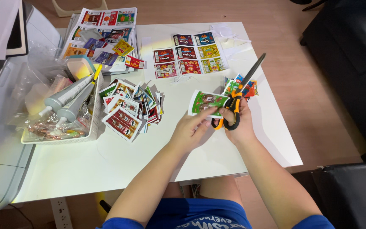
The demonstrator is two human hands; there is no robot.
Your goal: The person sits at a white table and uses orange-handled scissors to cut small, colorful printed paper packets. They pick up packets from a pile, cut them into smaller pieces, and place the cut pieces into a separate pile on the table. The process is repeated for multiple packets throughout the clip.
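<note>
On the white rectangular table point(119, 163), the white plastic basket point(90, 129) sits far left, grey glue tubes point(66, 101) lying in it. Just right of it spreads the pile of cut paper labels point(130, 108). Behind that pile lies the printed paper sheet of labels point(189, 57). Right of the pile, both hands meet, the small stack of cut paper pieces point(242, 87) just behind them.

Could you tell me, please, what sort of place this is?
Probably a home craft or hobby corner: a white table carries a heap of small cut-out printed paper wrappers, a white plastic basket holds grey glue tubes, and the right hand works orange-handled scissors.
</note>
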